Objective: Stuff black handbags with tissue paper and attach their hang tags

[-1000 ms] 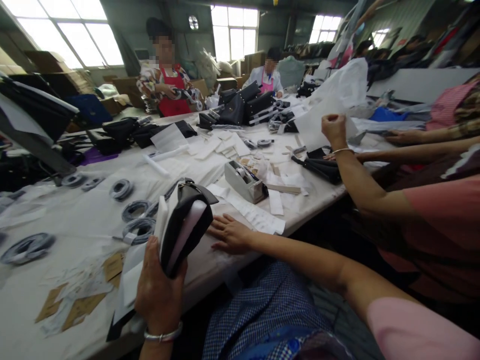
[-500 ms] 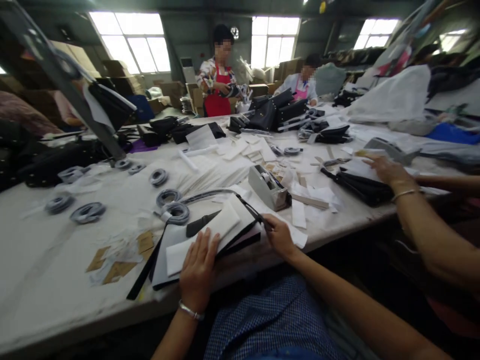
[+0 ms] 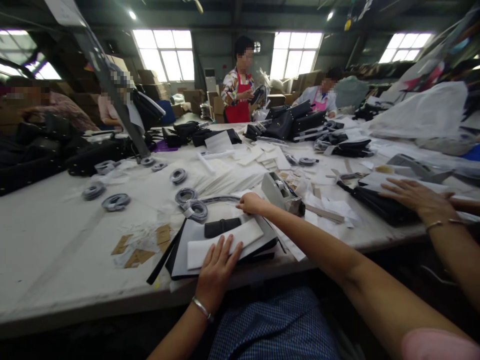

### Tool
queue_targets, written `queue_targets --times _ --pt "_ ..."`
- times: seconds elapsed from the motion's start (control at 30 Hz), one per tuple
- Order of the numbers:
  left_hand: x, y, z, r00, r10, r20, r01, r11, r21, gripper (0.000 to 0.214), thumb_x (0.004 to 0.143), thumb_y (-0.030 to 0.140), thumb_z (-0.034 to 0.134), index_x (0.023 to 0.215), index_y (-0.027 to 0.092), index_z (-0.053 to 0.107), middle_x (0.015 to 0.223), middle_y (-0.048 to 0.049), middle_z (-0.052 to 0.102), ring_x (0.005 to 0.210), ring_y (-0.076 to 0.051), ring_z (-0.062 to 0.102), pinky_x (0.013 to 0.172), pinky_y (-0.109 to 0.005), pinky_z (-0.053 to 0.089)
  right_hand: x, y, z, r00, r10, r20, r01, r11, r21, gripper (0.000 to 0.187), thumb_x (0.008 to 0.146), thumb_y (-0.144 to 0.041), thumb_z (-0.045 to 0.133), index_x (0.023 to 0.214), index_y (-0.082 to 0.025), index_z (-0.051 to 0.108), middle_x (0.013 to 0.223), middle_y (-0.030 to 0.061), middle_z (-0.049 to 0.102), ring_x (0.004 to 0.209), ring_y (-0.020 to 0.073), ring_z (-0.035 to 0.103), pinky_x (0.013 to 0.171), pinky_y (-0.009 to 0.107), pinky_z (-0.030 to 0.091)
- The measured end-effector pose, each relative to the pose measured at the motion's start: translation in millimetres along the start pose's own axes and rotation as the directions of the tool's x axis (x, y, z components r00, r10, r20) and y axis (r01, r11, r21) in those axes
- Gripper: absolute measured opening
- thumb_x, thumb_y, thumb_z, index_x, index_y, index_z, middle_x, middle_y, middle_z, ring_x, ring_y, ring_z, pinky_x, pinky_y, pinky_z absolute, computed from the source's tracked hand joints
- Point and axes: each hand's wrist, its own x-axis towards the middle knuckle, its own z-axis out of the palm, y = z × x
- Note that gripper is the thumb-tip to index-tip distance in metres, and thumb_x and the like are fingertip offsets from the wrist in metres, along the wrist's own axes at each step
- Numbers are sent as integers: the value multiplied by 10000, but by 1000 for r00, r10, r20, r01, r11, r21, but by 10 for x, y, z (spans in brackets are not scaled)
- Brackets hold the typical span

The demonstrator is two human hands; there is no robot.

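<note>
a black bag lies flat at the near edge of the worktop, in front of the person wearing the camera. most of its top is hidden by a pale grey sheet and a folded white pad; a dark tab shows just beyond the pad. a black strip slants off the bag's left side.

the left hand is spread flat on the pad, fingers straight, its thumb hard to make out. the right hand is curled at the bag's far side, where a grey wrapped strap runs up to it; its fingertips are too small to tell whether they grip the strap.

wrapped coils sit just beyond the bag, brown scraps to the left, and a tape dispenser beside the right forearm, which partly covers it.

at right, a co-worker's hand rests on a paper-topped second bag, the arm cut off by the frame. farther back are piled black bags and a person in a red apron, legs hidden behind the worktop.
</note>
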Motion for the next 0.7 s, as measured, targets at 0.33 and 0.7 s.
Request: queue_targets --times 0.33,0.7 --pt "-10 23 -14 1000 -17 -21 17 1000 -1 546 968 98 330 1483 278 348 1528 -73 382 1380 -267 402 1069 -433 459 341 -91 272 972 219 89 -215 975 -53 310 930 -420 604 1038 -134 654 1048 78 682 945 191 661 862 398 537" --pt "12 -27 41 1000 -15 -23 15 1000 -13 559 955 87 371 1479 279 355 1517 -68 401 1371 -269 416 1069 -436 459 162 207 175 992 -28 -125 76 916 394 173 766 -307 718 795 -148 655 728 -10 678 698 123 630 639 210 461"
